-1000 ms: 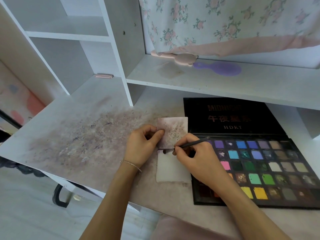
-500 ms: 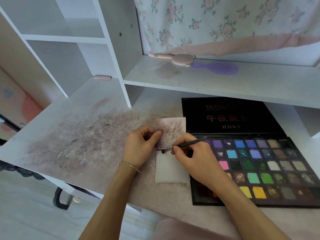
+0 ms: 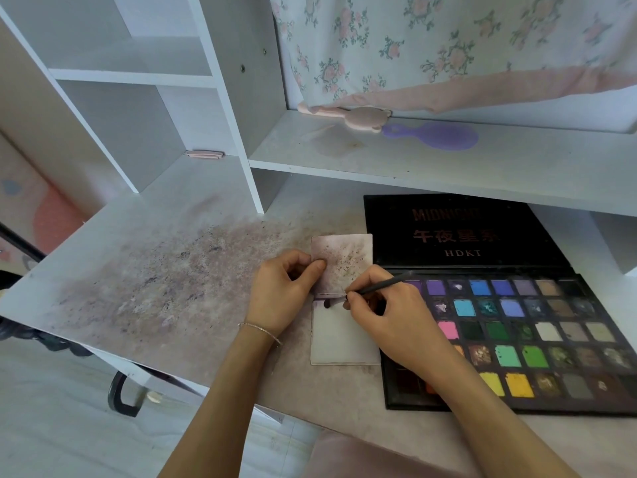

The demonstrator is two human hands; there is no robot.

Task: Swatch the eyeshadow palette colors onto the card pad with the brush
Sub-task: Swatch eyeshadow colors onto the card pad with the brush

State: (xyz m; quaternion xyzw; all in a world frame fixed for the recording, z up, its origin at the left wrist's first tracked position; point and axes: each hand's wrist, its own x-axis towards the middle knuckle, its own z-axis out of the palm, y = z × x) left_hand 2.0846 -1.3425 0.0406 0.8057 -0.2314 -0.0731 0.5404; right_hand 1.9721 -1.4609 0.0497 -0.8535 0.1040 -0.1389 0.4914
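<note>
A small white card pad [image 3: 344, 336] lies on the desk, its speckled top sheet [image 3: 348, 260] flipped up and away. My left hand [image 3: 282, 294] pinches that flipped sheet at its left edge with thumb and fingers. My right hand [image 3: 389, 315] grips a thin dark brush [image 3: 375, 288] like a pen; the dark brush tip touches the upper left of the lower blank page. The open black eyeshadow palette [image 3: 517, 332] with several coloured pans lies just right of the pad, partly under my right hand.
The desk surface [image 3: 155, 281] left of the pad is smeared with powder. A raised shelf [image 3: 448, 167] behind carries a pink brush [image 3: 348, 117] and a purple hairbrush [image 3: 434, 136]. A floral cloth [image 3: 448, 46] hangs above. The desk's front edge runs diagonally at lower left.
The brush tip has slid left along the top of the blank page. My left hand keeps holding the flipped sheet.
</note>
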